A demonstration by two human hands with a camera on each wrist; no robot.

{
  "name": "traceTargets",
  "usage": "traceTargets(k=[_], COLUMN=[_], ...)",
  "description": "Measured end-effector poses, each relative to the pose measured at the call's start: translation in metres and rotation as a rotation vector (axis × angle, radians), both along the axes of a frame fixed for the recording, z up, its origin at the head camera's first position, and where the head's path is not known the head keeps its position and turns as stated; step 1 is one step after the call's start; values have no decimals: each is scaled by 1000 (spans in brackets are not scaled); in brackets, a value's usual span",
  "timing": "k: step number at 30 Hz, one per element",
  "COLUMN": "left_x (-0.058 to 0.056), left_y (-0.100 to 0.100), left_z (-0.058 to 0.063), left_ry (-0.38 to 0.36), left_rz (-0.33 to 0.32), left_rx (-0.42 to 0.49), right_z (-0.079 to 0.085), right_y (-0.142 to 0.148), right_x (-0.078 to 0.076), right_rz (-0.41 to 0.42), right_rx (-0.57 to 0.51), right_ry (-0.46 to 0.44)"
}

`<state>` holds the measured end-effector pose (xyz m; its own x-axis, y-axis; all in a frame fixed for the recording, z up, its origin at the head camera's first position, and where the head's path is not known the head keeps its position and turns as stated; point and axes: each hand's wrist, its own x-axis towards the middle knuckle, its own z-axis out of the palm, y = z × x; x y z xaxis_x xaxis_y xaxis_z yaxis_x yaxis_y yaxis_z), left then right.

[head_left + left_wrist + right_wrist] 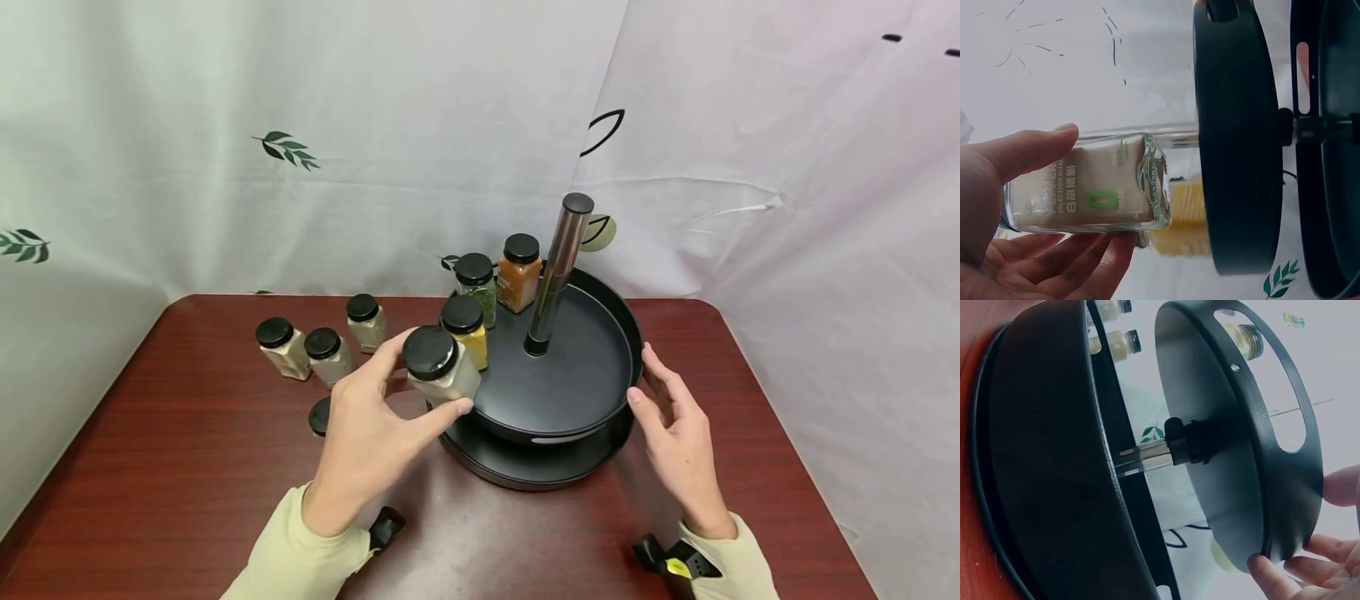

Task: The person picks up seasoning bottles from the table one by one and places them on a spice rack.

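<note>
White pepper jar (447,379) pinched in left grip (369,437), just above upper tray (570,392)'s near-left rim. Right grip (681,437): thumb and fingers spread against tray's right side. Risks: base could catch rim if lowered short; overreach could knock yellow-filled jar (472,343); unsteadied, tray may swivel.

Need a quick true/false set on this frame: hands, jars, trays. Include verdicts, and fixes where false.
1. The left hand holds a black-lidded jar. True.
2. The right hand touches the upper tray. True.
3. The left hand's jar rests on the upper tray. False: the left wrist view shows its base clear of the tray.
4. The orange jar and yellow jar stand on the upper tray. True.
5. Of those two, the orange jar is nearer the left hand. False: the yellow jar is.
6. No jars show on the table. False: four do.
</note>
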<state>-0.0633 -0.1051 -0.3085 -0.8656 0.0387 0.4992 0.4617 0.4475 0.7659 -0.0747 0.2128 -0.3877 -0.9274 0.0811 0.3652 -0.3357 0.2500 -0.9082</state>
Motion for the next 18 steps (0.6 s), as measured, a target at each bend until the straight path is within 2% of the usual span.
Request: traceTargets(k=[7,13,18], left_x=[-5,-9,-11], left_y=[11,21,29], left_z=[-4,-9,-13], left_ry=[19,67,65], left_rz=[-27,-25,-19], left_rx=[14,9,-8], right_z=[1,0,0], right_y=[-1,-1,-2], right_x=[1,2,3], right_rz=[-16,-26,-30], right_rx=[12,18,25], right_ry=[-13,-11,-8])
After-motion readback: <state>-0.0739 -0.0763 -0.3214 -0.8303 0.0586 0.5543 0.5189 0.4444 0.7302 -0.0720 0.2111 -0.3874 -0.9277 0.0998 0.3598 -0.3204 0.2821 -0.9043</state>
